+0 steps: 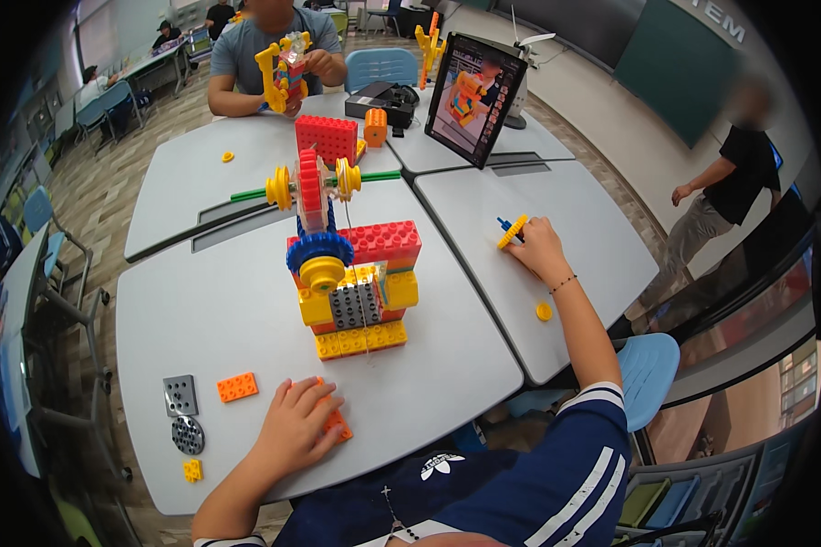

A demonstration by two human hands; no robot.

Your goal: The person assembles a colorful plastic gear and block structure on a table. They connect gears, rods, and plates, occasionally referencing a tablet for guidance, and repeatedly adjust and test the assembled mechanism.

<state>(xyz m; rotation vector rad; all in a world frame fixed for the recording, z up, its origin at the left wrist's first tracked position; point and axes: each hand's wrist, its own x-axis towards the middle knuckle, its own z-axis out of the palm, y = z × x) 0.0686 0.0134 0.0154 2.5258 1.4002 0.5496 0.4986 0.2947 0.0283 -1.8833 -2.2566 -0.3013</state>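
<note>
The yellow gear (512,232) was at the right part of the surface (593,210), with my right grip (540,251) clamped on it. My left grip (294,427) covered an orange brick (339,427); whether it was clamped, I could not tell from my station. Farther stood a brick model (374,242) and a tablet (474,98).

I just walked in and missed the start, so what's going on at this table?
The person's left hand rests over an orange studded plastic brick on the white table. Their right hand holds a round yellow plastic piece. A tall model of red, yellow and blue plastic bricks and wheels stands untouched by either hand. Across the table, another person holds a yellow and red plastic model.
</note>
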